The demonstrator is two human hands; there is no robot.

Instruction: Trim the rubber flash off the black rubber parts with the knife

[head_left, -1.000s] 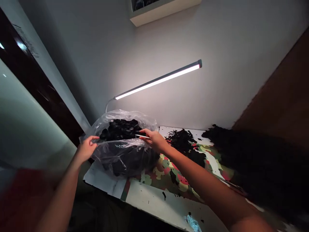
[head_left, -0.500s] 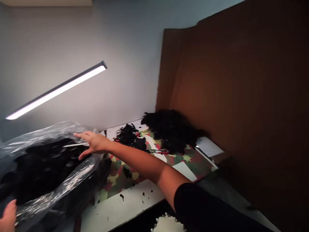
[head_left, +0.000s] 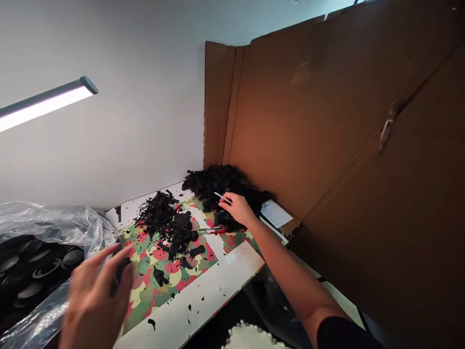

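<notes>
Right hand [head_left: 238, 208] pinches a white stick [head_left: 219, 196] — slackening could lose it among black scraps [head_left: 212, 182]; left hand [head_left: 92, 300] blurred, grip unclear.

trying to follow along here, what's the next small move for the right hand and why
Perhaps pinch up some of the black pile with the right hand: it is at the pile's near side, gripping a thin white stick, while the left hand, too blurred to tell if it holds anything, is by the plastic bag.
</notes>
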